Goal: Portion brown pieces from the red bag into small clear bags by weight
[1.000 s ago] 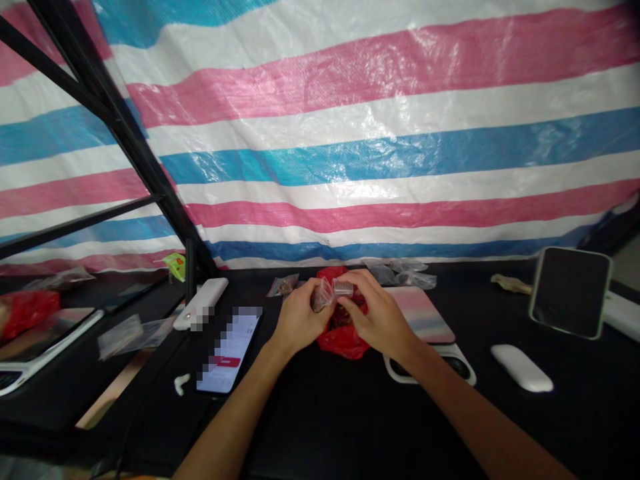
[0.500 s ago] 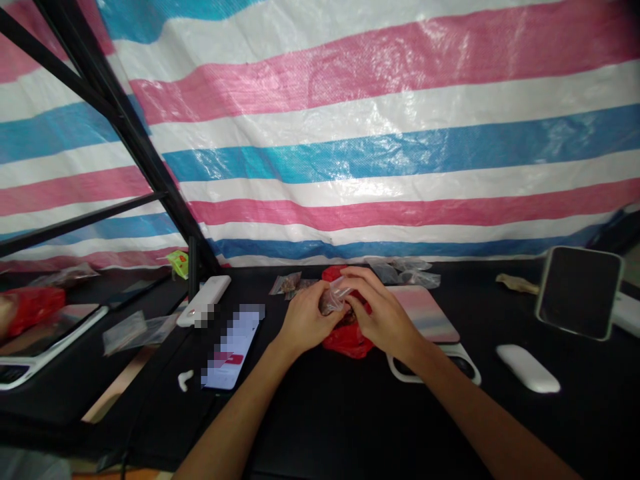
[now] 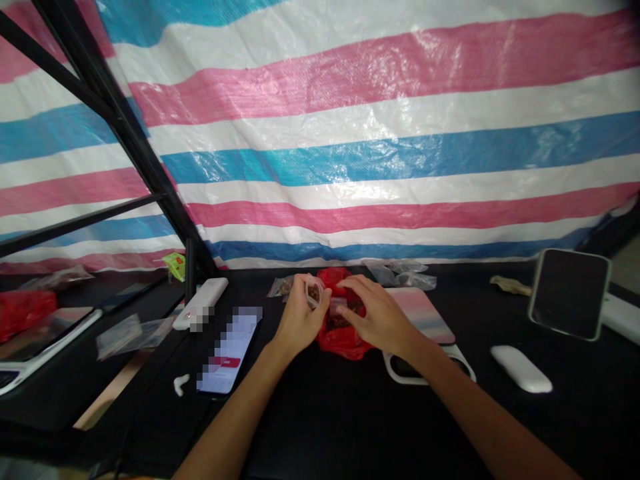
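Note:
My left hand (image 3: 300,313) is closed around a small clear plastic bag (image 3: 314,292), its mouth facing up and brown bits showing inside. Just right of it lies an opened red plastic bag (image 3: 345,343) on the black table, with dark brown bits in it. Over the right part of this red bag is my right hand (image 3: 377,310), thumb and fingers apart, with no object gripped between them. A clear plastic piece (image 3: 339,305) shows by the right thumb; whether the thumb touches it I cannot tell. Behind my left hand sits another small filled clear bag (image 3: 283,287).
Beside my right wrist is a device with a pink top (image 3: 425,313) and white frame. Clear bags (image 3: 405,275) lie behind it. A phone (image 3: 230,353), an earbud (image 3: 181,384) and a white bar (image 3: 203,303) are left. A white mouse (image 3: 521,369) and a dark-screened stand (image 3: 570,293) are right.
My hands have moved apart. The small clear bag, earlier between both hands, is now in my left hand alone, shifted left. My right fingers have spread, and more of the red bag shows.

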### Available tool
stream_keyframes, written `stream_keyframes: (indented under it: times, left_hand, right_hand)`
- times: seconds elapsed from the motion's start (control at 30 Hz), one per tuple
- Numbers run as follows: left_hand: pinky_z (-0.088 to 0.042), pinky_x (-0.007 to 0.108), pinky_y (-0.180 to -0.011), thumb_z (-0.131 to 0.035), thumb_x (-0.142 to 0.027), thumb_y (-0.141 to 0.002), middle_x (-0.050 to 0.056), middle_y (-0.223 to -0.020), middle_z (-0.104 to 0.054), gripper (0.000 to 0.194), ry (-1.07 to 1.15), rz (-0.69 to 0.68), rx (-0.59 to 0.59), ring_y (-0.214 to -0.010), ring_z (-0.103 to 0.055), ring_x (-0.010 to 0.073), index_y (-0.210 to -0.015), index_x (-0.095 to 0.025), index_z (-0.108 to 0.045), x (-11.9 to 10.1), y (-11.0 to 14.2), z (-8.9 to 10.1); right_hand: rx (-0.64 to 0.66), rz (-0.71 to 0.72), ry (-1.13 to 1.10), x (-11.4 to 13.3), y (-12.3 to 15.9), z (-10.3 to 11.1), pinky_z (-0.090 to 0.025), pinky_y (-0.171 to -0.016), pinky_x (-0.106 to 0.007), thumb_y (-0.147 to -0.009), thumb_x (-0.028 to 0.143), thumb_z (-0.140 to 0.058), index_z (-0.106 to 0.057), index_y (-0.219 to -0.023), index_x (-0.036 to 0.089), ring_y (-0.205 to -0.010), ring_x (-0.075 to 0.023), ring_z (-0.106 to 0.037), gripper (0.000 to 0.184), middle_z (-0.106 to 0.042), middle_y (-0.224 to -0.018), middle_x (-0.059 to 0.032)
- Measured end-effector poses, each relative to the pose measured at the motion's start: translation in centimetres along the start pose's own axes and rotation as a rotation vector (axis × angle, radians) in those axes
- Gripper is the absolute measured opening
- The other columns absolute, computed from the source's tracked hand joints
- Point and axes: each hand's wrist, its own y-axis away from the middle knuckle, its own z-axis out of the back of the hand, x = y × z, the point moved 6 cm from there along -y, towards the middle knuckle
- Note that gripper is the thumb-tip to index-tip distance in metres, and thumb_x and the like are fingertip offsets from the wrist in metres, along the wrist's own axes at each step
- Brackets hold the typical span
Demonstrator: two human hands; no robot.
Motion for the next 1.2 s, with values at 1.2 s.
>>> stream_keyframes:
  times: [1.2]
  left_hand:
    - [-0.042,0.032,-0.073,-0.045,-0.026,-0.101,0.002,-0.086,-0.07,0.024,-0.498,-0.049,0.227,-0.081,-0.067,0.0198,-0.082,-0.023,-0.059,-0.6,-0.1,-0.4]
  right_hand:
    - [0.029,-0.202,0.089,-7.4,0.7,7.8,-0.046,-0.079,-0.035,-0.07,0.012,-0.051,-0.069,-0.119,0.027,-0.085,-0.0227,-0.06,0.054,-0.065,-0.092,-0.0025]
